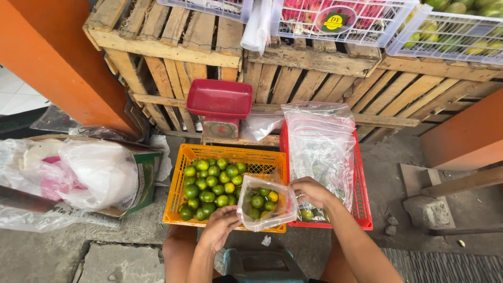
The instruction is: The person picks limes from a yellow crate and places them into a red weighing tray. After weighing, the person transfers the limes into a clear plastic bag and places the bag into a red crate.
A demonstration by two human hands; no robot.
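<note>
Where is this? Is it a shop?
Probably a street fruit stall: an orange crate of green limes, a red weighing scale, and wooden crates under white fruit baskets.

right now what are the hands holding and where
Both hold a clear bag of limes: the left hand under its bottom edge, the right hand at its upper right rim.

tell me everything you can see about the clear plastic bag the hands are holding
The clear plastic bag is thin, glossy and crinkled, held open with its mouth tilted up. It holds a handful of small green limes and one yellowish one. The left hand supports it from below; the right hand pinches its upper right edge. It hangs above the front rim of the orange crate of limes, beside the red crate.
</note>
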